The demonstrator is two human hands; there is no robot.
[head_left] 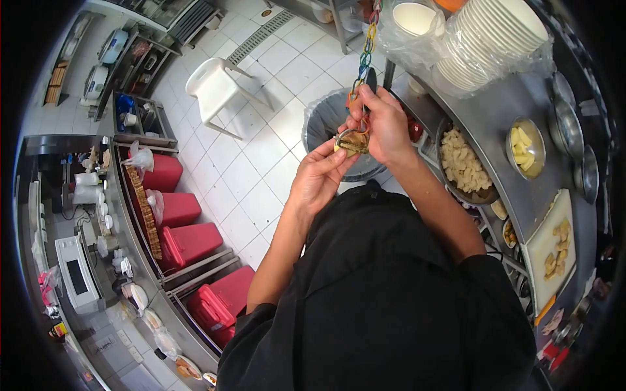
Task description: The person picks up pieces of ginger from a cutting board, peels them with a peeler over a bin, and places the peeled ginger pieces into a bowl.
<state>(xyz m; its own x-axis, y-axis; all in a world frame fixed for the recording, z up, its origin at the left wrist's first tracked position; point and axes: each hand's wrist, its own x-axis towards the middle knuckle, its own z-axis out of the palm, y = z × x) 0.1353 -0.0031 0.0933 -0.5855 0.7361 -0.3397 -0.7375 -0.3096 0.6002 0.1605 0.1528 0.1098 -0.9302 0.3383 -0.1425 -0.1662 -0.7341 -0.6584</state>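
Observation:
Over a grey-lined bin (pixel 321 117), my two hands meet in the upper middle. My left hand (pixel 317 174) pinches a small yellow and brown piece (pixel 353 143) between thumb and fingers. My right hand (pixel 387 124) is closed beside it, around the lower end of a colourful link chain (pixel 368 45) and a dark handle (pixel 371 79). What tool that handle belongs to is hidden by the fingers. The piece touches both hands.
At right, a steel counter (pixel 486 104) holds stacked white bowls (pixel 486 45), a bowl of yellow pieces (pixel 525 148) and a cutting board (pixel 544 260). A pan of pale chunks (pixel 462 161) stands below it. A white stool (pixel 218 88) and red bins (pixel 189 244) are left.

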